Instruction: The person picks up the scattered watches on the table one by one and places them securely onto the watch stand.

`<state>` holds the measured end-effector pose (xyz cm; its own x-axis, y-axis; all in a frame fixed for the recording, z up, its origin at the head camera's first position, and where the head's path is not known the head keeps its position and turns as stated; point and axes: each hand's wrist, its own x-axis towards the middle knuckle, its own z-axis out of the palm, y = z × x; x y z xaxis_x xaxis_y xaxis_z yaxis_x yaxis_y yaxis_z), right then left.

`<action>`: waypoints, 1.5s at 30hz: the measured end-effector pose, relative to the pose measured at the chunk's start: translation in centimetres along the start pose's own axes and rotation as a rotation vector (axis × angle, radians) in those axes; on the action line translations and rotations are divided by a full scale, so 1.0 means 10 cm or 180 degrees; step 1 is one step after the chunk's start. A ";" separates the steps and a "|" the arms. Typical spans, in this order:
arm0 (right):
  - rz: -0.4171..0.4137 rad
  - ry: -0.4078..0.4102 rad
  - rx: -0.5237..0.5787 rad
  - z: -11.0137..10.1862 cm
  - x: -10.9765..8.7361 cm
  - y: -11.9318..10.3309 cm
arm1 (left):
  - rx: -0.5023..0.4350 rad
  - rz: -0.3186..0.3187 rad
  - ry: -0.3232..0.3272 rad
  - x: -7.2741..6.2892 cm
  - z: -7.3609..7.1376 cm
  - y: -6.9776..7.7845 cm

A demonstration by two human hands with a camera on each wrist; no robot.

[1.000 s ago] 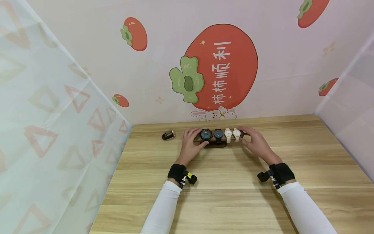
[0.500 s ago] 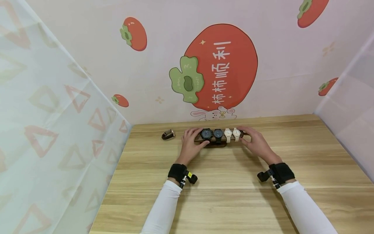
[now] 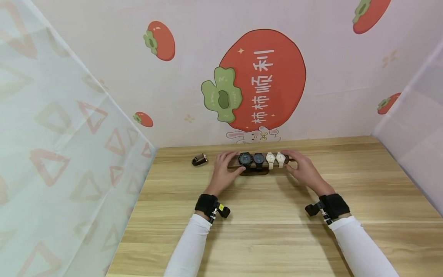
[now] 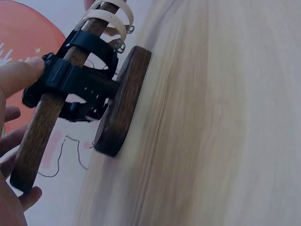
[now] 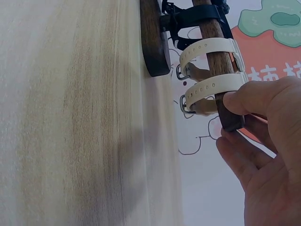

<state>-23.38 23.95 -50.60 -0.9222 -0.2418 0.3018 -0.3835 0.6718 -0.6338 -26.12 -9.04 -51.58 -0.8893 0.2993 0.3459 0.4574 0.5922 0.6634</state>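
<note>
A dark wooden watch stand (image 3: pixel 233 163) stands near the table's back edge, a raised bar over a rounded base (image 4: pixel 129 99). Along its bar sit a large black watch (image 3: pixel 245 158), a smaller black watch (image 3: pixel 258 159) and two watches with cream straps (image 5: pixel 216 84). My left hand (image 3: pixel 223 172) holds the bar's left end, its thumb at the large black watch's edge and several fingers beyond the bar. At the right end my right hand (image 3: pixel 304 171) pinches the bar beside the outermost cream strap, thumb in front and fingers behind.
Left of the stand, a watch with a dark strap and gold-toned case (image 3: pixel 199 159) lies on the wooden table (image 3: pixel 263 238). A printed wall covering (image 3: pixel 187 88) rises right behind the table, with side panels left and right.
My left hand has shifted slightly left, and more of the bar's left end shows beside the large black watch, which sits slightly farther right. The right hand has barely moved.
</note>
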 end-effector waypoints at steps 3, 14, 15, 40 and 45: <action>-0.0009 0.0010 -0.0045 -0.01 -0.01 0.00 | -0.0077 0.0148 0.0068 -0.01 -0.08 -0.03; -0.0040 0.0035 -0.0196 -0.05 -0.06 -0.04 | 0.0070 0.0478 0.0535 -0.05 -0.37 -0.20; -0.0052 0.0041 -0.0210 -0.06 -0.06 -0.05 | 0.0119 0.0468 0.0575 -0.05 -0.39 -0.23; -0.0207 0.0262 -0.0116 -0.07 -0.13 -0.04 | 0.0867 -0.0540 0.0494 -0.07 -0.69 -0.92; -0.0170 0.0227 -0.0076 -0.06 -0.12 -0.02 | 0.0813 -0.0739 0.0235 -0.02 -0.71 -0.96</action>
<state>-22.18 24.54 -50.45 -0.8942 -0.2279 0.3853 -0.4301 0.6759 -0.5984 -30.25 -20.16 -53.30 -0.9623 0.0854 0.2583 0.2183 0.8089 0.5458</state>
